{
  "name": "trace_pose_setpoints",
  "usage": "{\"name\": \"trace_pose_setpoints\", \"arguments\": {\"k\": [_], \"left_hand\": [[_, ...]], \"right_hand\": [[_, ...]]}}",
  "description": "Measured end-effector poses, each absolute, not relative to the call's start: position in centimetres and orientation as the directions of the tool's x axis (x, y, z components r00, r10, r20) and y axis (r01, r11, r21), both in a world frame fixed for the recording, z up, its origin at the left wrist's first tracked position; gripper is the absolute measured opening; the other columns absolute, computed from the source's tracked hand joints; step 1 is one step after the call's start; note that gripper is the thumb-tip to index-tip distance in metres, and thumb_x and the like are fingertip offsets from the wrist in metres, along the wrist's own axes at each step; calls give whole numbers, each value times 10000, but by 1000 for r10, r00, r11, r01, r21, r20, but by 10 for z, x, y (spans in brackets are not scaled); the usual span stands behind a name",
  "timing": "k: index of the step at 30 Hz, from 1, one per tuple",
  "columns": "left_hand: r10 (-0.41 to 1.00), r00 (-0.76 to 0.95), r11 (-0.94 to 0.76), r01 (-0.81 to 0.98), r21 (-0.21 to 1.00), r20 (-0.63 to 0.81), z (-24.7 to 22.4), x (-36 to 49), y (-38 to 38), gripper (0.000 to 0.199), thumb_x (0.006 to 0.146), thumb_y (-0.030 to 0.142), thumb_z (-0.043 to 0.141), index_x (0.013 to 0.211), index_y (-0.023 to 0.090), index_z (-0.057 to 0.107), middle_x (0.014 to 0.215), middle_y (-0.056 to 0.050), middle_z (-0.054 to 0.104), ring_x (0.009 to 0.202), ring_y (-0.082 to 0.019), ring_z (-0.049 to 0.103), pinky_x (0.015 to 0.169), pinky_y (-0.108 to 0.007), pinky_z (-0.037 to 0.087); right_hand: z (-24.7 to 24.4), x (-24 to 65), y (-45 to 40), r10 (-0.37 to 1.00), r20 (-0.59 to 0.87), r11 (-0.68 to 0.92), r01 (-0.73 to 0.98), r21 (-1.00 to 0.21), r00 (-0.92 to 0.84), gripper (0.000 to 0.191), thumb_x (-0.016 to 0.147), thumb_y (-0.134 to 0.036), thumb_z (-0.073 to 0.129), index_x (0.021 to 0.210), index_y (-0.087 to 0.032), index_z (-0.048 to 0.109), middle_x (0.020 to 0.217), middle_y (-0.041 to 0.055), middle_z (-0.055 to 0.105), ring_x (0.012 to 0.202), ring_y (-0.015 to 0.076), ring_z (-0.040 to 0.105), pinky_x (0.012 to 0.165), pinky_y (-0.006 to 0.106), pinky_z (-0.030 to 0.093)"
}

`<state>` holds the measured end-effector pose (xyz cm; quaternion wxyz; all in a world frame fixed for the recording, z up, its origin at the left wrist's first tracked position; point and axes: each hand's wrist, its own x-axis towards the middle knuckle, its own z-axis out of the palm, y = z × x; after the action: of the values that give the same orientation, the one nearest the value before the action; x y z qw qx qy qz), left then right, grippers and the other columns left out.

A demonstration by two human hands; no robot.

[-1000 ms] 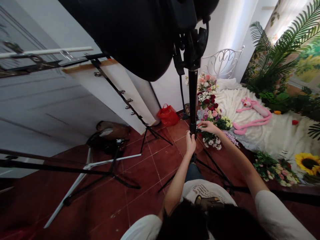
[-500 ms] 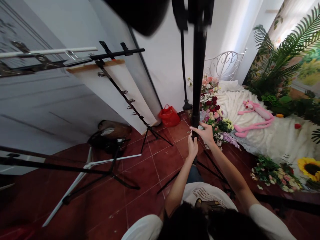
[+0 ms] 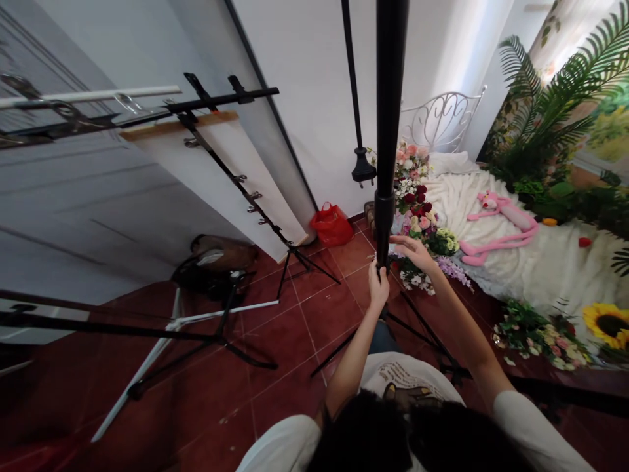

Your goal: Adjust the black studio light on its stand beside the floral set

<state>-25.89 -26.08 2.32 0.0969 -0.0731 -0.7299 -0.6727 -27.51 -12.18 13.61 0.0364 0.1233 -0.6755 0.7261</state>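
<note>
A black light stand (image 3: 390,105) rises upright in front of me, with a thicker collar partway down its pole. My left hand (image 3: 379,286) is closed around the pole below that collar. Just to the right of the pole is my right hand (image 3: 417,255), its fingers stretched out toward the pole and holding nothing; whether the fingertips touch it I cannot tell. A power plug (image 3: 363,166) dangles on its black cord left of the pole, above the floor. The stand's legs spread out below my hands, and its top is out of view.
On the left, a backdrop stand (image 3: 230,174) holds white sheets with clips. A red plastic bag (image 3: 333,225) lies by the wall. To the right are flowers (image 3: 417,196), a bed with a white blanket (image 3: 491,269), a pink plush toy (image 3: 506,216) and palm leaves (image 3: 545,98). White and black stand legs cross the floor.
The upper pole, its collar and the hanging plug have moved up, and the dark object at the top has left view. My right hand's fingers have straightened and shifted right.
</note>
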Motion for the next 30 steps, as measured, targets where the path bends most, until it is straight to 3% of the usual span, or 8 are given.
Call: {"name": "trace_pose_setpoints", "arguments": {"k": [7,11,14,17,26,30], "left_hand": [[-62,-947,101,308,946,315,18,-262,-260,517,922,570,325,1229,190,494,1214,-130,595,1184,-221,534,1047,-403,388],[-49,-940,98,331,939,337,19,-262,-260,508,925,559,329,1236,192,493,1241,-131,585,1206,-219,525,1047,-392,390],[-52,-939,106,333,937,340,19,-263,-260,493,931,544,327,1235,190,489,1246,-132,580,1212,-218,520,1048,-392,390],[-54,-939,115,332,936,339,18,-263,-260,484,934,534,328,1229,185,487,1237,-135,582,1203,-218,523,1049,-393,388],[-49,-943,92,325,941,330,20,-264,-260,508,921,569,330,1217,193,501,1214,-127,587,1185,-219,529,1045,-391,387],[-75,-948,86,303,949,309,18,-264,-259,551,905,605,331,1217,187,509,1212,-130,587,1184,-222,528,1036,-384,392]], "right_hand": [[64,-266,-113,-156,83,-278,-37,-960,-984,439,769,-338,706,1193,-273,617,1285,48,614,1236,207,526,1047,366,407],[43,-269,-128,-19,69,-355,-58,-933,-997,399,763,-400,702,1129,-266,619,1181,28,646,1102,164,586,934,300,472],[33,-271,-134,169,21,-305,-73,-950,-985,352,730,-423,720,1002,-229,608,835,-25,651,794,103,601,735,215,485],[31,-273,-134,233,15,-243,-73,-967,-972,394,726,-435,716,1017,-218,562,629,-84,532,596,73,494,587,177,422],[52,-284,-142,164,-38,-254,-5,-967,-986,498,721,-481,683,1112,-221,518,651,-83,507,452,40,355,420,167,290],[63,-292,-145,264,-134,-102,111,-989,-955,419,720,-374,678,1067,-200,519,696,-55,553,489,61,447,418,169,306]]}}
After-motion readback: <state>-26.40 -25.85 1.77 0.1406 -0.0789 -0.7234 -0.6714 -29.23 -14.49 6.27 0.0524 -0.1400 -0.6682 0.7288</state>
